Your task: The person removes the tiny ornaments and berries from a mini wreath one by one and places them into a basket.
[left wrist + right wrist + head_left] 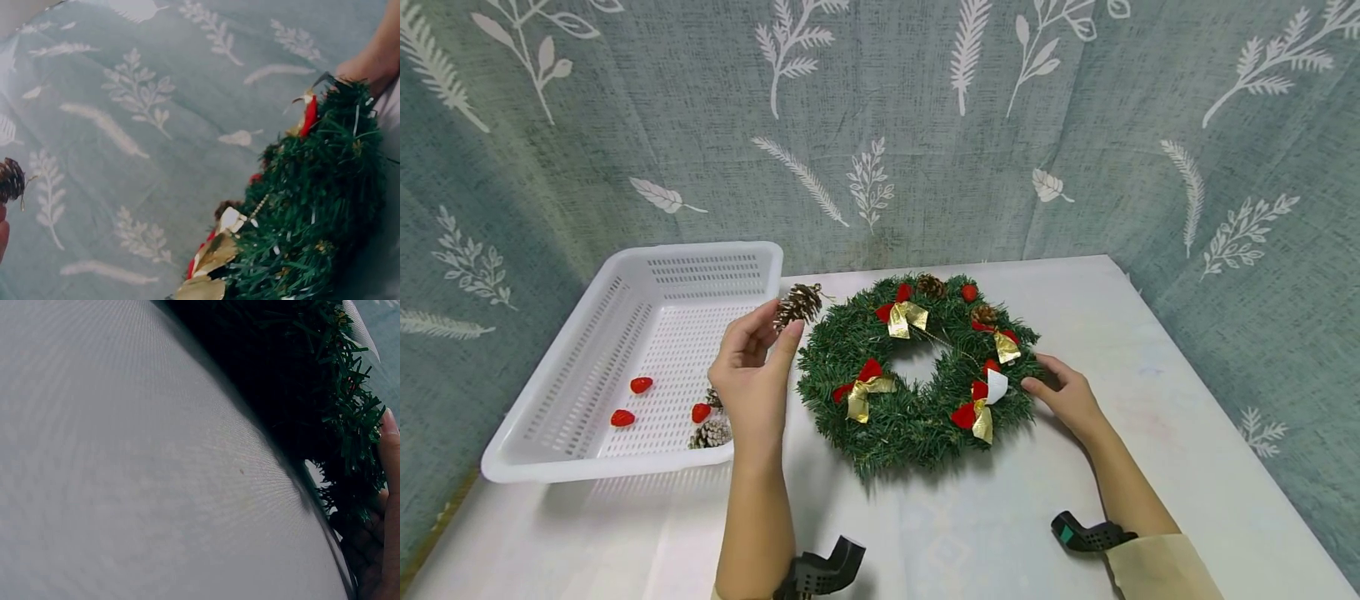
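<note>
Where fingers [757, 322] pinch, one pinecone [799, 305] sits.

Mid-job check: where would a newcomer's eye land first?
The green wreath with red-and-gold bows, mid-view on the white table, its right edge in the right grip. Next, the pine cone held up in the left grip, left of the wreath. Then the white basket at left, small red pieces inside.

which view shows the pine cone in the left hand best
The head view: the pine cone held by the left hand shows nearly whole and clear. The left wrist view catches only part of it at the left edge; the right wrist view shows none.
</note>
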Demonstrator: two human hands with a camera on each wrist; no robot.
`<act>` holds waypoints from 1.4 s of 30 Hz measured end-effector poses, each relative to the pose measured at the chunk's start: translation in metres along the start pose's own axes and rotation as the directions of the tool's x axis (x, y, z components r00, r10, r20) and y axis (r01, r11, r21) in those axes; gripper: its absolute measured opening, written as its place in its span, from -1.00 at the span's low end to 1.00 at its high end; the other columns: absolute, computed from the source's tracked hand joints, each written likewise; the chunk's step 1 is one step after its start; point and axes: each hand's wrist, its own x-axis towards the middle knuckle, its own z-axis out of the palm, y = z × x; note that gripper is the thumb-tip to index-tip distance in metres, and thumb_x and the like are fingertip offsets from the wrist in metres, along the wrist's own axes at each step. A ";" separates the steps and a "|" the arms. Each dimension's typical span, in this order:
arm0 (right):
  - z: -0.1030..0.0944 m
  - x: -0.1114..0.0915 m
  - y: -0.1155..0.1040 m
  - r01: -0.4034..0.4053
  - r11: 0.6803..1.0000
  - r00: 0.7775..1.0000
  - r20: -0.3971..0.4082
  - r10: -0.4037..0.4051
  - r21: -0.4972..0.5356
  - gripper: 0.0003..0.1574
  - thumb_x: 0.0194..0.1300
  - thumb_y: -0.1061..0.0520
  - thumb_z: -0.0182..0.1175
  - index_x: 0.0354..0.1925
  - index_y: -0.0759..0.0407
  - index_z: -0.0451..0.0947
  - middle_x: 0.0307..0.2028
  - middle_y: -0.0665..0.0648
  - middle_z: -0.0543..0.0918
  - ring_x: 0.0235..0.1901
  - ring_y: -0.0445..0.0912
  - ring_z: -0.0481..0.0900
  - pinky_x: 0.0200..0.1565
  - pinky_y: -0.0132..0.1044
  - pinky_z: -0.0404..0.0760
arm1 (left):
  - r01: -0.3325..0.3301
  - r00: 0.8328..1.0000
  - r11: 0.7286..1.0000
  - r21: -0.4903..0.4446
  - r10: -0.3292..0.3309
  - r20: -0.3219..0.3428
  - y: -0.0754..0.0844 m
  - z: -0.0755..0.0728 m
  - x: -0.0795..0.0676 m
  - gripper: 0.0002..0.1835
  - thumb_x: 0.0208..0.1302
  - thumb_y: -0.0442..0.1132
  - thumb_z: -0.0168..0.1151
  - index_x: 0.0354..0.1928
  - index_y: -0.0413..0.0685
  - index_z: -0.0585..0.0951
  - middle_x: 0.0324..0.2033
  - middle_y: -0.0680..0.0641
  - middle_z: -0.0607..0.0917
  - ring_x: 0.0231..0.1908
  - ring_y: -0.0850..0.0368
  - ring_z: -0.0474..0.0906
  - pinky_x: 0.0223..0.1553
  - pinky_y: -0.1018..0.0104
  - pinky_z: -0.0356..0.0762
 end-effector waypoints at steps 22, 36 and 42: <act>0.000 -0.003 -0.001 -0.001 1.000 1.000 -0.008 0.001 -0.027 -0.24 0.31 0.01 0.18 0.31 0.38 0.23 0.26 0.47 0.32 0.27 0.30 0.26 0.25 0.16 0.26 | 0.034 0.977 0.997 0.063 -0.020 -0.213 -0.008 -0.027 0.016 -0.67 0.01 -0.41 0.43 -0.11 -0.27 0.67 -0.27 0.05 0.65 -0.23 0.20 0.56 -0.10 0.48 0.51; -0.001 -0.004 -0.002 -0.005 1.000 1.000 -0.011 0.005 -0.018 -0.26 0.31 0.03 0.19 0.31 0.37 0.24 0.26 0.47 0.32 0.26 0.30 0.27 0.25 0.15 0.28 | 0.060 0.954 0.991 0.117 -0.023 -0.299 -0.013 -0.035 0.022 -0.68 0.03 -0.38 0.42 -0.10 -0.18 0.67 -0.20 0.02 0.65 -0.18 0.17 0.55 -0.05 0.44 0.49; 0.000 -0.002 0.000 0.007 1.000 1.000 -0.016 -0.008 -0.030 -0.26 0.32 0.00 0.18 0.31 0.36 0.25 0.23 0.46 0.36 0.23 0.30 0.32 0.22 0.15 0.32 | 0.080 0.935 0.993 0.092 -0.043 -0.353 -0.020 -0.043 0.027 -0.67 0.00 -0.38 0.45 -0.12 -0.20 0.68 -0.23 0.04 0.65 -0.22 0.18 0.54 -0.06 0.44 0.51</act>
